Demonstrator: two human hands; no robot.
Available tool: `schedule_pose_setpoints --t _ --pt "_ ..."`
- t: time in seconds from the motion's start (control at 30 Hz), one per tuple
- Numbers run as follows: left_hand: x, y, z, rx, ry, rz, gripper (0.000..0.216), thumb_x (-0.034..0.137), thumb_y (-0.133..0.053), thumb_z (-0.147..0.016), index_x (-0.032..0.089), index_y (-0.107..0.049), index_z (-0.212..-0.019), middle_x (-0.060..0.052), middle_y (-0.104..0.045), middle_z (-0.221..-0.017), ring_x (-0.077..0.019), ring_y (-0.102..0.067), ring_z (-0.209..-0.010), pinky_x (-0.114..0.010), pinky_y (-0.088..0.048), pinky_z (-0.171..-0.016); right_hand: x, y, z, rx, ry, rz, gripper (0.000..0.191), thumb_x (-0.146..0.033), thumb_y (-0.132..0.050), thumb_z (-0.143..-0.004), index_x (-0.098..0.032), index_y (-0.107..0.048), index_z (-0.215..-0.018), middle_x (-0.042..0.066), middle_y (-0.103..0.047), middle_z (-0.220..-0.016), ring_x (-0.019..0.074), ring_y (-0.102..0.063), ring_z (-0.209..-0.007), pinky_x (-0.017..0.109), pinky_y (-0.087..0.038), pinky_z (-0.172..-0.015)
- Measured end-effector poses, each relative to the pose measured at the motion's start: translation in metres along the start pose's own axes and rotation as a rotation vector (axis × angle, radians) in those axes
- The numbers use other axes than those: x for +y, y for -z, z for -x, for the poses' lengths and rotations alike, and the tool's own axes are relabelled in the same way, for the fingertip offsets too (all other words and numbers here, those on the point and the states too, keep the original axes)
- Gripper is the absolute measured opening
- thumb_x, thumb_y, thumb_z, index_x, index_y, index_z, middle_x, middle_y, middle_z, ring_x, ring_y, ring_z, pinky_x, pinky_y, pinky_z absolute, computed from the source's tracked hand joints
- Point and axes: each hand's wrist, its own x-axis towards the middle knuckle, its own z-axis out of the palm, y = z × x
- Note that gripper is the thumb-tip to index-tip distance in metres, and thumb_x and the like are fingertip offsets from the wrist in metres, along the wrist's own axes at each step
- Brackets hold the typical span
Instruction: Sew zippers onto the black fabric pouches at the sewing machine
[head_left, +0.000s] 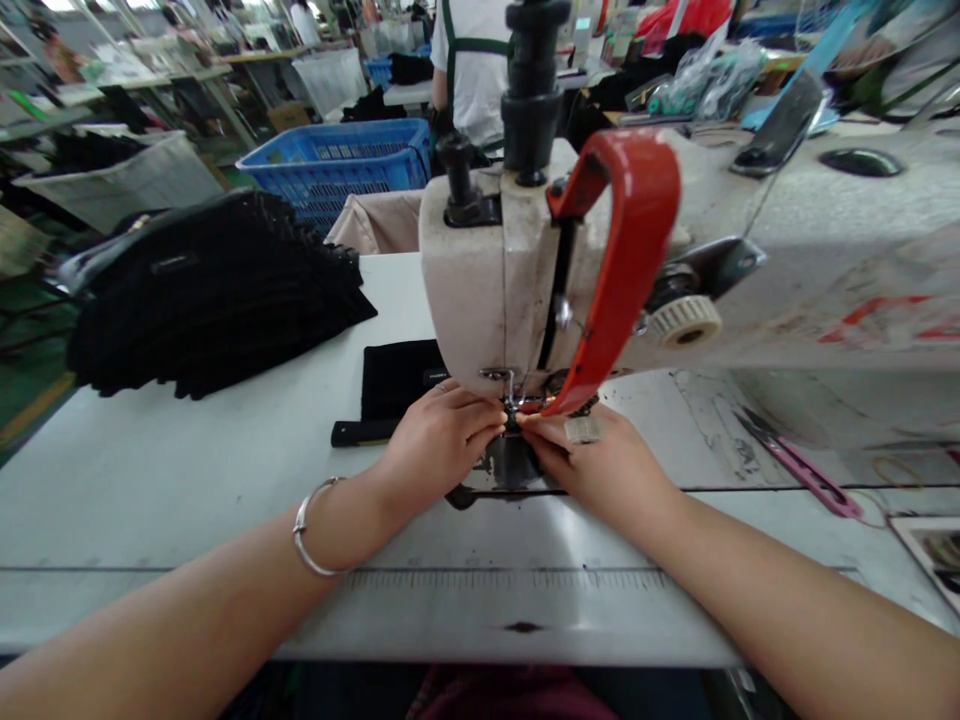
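Observation:
A white industrial sewing machine [480, 270] with a red curved lever guard [645, 220] stands over the work. Left of its needle [512, 385] lies a flat black fabric piece [397, 375] with a small label, and a black strip [364, 433] runs along its near edge. My left hand [450, 430] lies over the right part of this fabric, fingertips pinched together beside the needle. From the other side my right hand [585, 450] meets it, finger and thumb closed at the presser foot. Between the fingertips a small dark bit of material shows; the hands hide the rest.
A tall stack of black fabric pieces [202, 290] sits on the table's left. Pink-handled thread snips [806, 470] lie at the right under the machine arm. Beyond the table are a blue plastic basket [345, 165] and another person [476, 70]. A printed ruler [480, 578] crosses the front.

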Motion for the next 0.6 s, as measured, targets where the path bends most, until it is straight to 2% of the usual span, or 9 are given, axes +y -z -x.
schedule_pose_setpoints --t 0.23,0.4,0.6 --pt "-0.0019 -0.0024 0.0039 -0.019 0.035 0.002 0.015 0.023 -0.059 -0.092 0.021 -0.074 -0.091 -0.004 -0.075 -0.093 -0.0198 -0.069 -0.088 -0.035 -0.056 -0.084 -0.004 0.0007 -0.0035 -0.022 -0.064 -0.103 0.018 -0.015 -0.053 -0.091 -0.017 -0.071 -0.089 0.01 -0.069 -0.09 0.0226 -0.061 -0.086 0.034 -0.05 -0.075" --pt "-0.0078 -0.0052 0.0083 0.016 0.013 -0.041 0.027 0.03 -0.05 -0.096 0.023 -0.075 -0.089 -0.003 -0.076 -0.089 -0.02 -0.071 -0.081 -0.033 -0.057 -0.075 -0.0083 -0.0022 -0.0056 -0.003 -0.048 -0.034 0.012 -0.013 -0.057 -0.087 -0.019 -0.067 -0.082 0.006 -0.067 -0.088 0.0187 -0.061 -0.086 0.028 -0.049 -0.077" --pt "-0.0072 -0.0017 0.0067 0.003 0.016 -0.024 0.033 0.037 -0.047 -0.096 0.025 -0.076 -0.087 -0.003 -0.077 -0.09 -0.021 -0.072 -0.08 -0.033 -0.059 -0.074 -0.0057 -0.0088 -0.0045 -0.016 -0.05 -0.028 0.01 -0.018 -0.058 -0.088 -0.021 -0.067 -0.093 0.005 -0.067 -0.096 0.0188 -0.06 -0.092 0.028 -0.048 -0.081"
